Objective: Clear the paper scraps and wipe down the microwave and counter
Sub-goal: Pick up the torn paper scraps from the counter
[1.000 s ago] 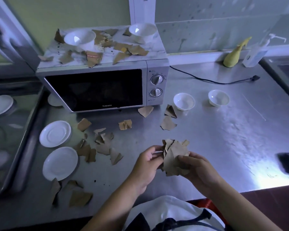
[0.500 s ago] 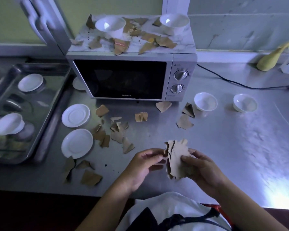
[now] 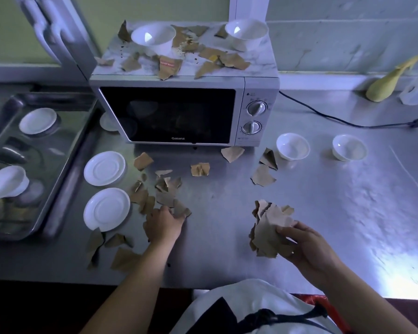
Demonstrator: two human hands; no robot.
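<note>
My right hand [image 3: 304,247] grips a bunch of brown paper scraps [image 3: 268,227] just above the steel counter [image 3: 323,201]. My left hand [image 3: 163,224] lies on the counter to the left, its fingers curled onto a scrap [image 3: 181,209] at the near edge of a loose pile of scraps [image 3: 155,191]. More scraps lie near the front edge [image 3: 121,257], in front of the microwave [image 3: 232,154] and to its right [image 3: 262,175]. The silver microwave [image 3: 179,114] stands at the back, its top littered with several scraps [image 3: 210,60].
Two white bowls [image 3: 152,39] [image 3: 246,32] stand on the microwave. Two saucers [image 3: 104,168] [image 3: 106,209] lie left of the pile, beside a steel tray [image 3: 65,165] holding dishes. Two small bowls [image 3: 292,146] [image 3: 349,147], a power cord [image 3: 343,120] and a yellow bottle [image 3: 386,85] are on the right.
My left hand has left the bunch and moved left, down onto the pile of scraps. My right hand alone keeps the bunch. The view has shifted slightly.
</note>
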